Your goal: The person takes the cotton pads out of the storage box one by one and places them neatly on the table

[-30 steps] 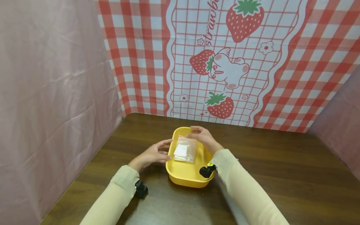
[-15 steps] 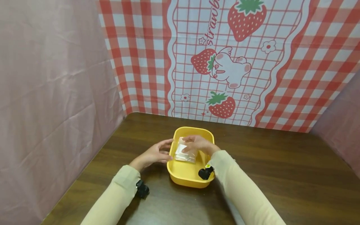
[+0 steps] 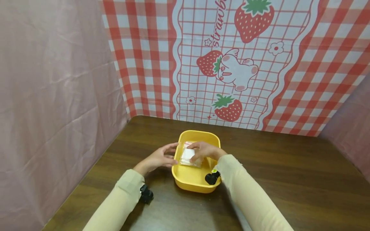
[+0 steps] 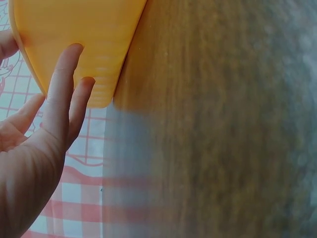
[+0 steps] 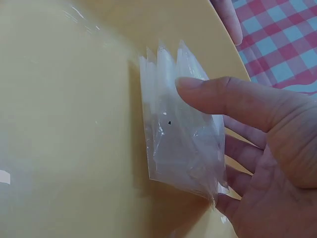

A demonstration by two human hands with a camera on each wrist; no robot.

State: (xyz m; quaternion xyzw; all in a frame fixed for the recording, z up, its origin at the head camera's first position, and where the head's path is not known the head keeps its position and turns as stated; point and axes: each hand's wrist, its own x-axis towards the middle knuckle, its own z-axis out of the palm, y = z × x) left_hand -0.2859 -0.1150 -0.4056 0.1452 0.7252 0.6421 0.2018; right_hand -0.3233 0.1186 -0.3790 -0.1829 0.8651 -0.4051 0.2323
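Observation:
A yellow plastic basin point(image 3: 194, 187) stands on the table, with a small stack of clear zip bags point(image 3: 187, 155) in its left half. White pieces show inside the bags, but what they are I cannot tell. My right hand point(image 3: 206, 150) reaches in from the right and grips the bags point(image 5: 185, 144), thumb on the near face and fingers behind. At the basin's left side is my left hand point(image 3: 158, 158). In the left wrist view its extended fingers point(image 4: 62, 91) lie against the basin's outer wall point(image 4: 99, 29), and one fingertip is at the rim.
The dark wooden table point(image 3: 283, 173) extends around the basin on all sides. A red checked strawberry cloth point(image 3: 150, 64) hangs behind it, and a pale pink curtain point(image 3: 57, 96) closes off the left. A small black camera point(image 3: 146, 194) is on the left wrist.
My right hand has come from the bags' far edge down to their middle and now grips them. The left hand has stayed at the basin's side.

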